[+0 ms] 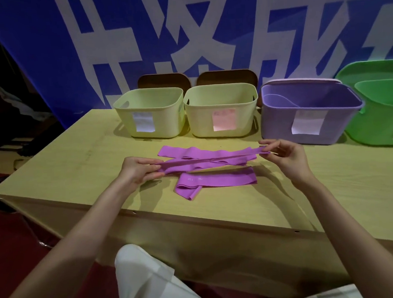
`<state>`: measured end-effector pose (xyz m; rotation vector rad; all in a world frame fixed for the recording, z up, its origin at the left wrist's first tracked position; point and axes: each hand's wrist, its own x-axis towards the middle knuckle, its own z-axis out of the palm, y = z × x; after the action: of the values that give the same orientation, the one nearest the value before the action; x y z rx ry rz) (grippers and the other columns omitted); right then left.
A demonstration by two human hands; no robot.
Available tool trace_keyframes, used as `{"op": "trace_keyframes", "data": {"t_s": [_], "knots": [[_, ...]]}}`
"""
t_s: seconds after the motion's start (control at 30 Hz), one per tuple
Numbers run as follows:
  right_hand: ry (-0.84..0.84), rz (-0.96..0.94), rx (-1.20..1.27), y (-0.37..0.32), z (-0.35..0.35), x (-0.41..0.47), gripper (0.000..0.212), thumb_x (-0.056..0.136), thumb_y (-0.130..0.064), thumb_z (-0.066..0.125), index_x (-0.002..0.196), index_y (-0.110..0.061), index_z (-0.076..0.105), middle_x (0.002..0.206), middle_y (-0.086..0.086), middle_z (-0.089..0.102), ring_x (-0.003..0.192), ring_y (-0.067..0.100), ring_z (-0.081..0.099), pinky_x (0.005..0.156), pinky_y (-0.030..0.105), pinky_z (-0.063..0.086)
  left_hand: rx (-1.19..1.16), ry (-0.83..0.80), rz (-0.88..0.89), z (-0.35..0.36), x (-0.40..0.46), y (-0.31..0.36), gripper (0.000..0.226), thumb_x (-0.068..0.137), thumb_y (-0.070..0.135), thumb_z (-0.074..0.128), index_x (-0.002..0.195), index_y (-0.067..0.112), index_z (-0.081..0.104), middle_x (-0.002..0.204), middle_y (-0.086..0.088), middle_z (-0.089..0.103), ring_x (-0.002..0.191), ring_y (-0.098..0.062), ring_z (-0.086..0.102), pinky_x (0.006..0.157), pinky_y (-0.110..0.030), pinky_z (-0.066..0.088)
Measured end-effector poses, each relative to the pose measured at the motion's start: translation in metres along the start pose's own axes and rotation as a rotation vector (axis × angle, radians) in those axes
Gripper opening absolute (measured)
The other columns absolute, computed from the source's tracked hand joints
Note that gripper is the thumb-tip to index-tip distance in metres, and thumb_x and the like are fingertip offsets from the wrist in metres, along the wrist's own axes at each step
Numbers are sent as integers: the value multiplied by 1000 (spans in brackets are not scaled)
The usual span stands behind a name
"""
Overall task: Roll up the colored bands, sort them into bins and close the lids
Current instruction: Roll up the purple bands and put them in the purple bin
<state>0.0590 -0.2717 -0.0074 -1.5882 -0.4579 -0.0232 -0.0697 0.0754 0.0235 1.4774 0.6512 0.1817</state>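
Observation:
A purple band (211, 159) is stretched flat between my two hands just above the table. My left hand (138, 170) pinches its left end and my right hand (282, 152) pinches its right end. Beneath it lie more purple bands, one spread out behind (186, 152) and one folded in front (217, 181). Along the back stand two pale yellow bins (150, 112) (220, 110), a purple bin (307, 113) and a green bin (380, 112), all uncovered.
Two brown lids (163, 80) (227, 76) lean upright behind the yellow bins. The wooden table (82, 168) ends in a front edge near my knees (143, 274). A blue and white banner hangs behind.

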Motion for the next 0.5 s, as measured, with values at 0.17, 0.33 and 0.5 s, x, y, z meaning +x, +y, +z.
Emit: {"op": "trace_keyframes", "data": {"t_s": [0.17,0.33,0.5], "knots": [[-57,-3,22,-6,-7,-6,15,78,10,68,81,-4,66,100,0,74,93,15,69,84,24,54,-160,-55,5,-1,2,-2,20,81,-22,56,89,-8,67,80,-15,72,69,-17,72,66,-18,57],[-128,-34,-44,-11,-18,-14,11,78,11,67,82,2,67,92,3,75,93,18,70,85,25,55,-117,55,145,21,7,3,13,80,-15,57,90,-15,65,76,-14,66,75,-17,64,66,-14,54],[-200,-84,-296,-19,-38,-24,16,77,8,72,78,-8,71,82,2,73,82,16,68,72,28,54,214,55,429,76,28,16,13,81,-4,67,87,6,73,81,-5,68,72,-3,61,69,-12,47]]}}
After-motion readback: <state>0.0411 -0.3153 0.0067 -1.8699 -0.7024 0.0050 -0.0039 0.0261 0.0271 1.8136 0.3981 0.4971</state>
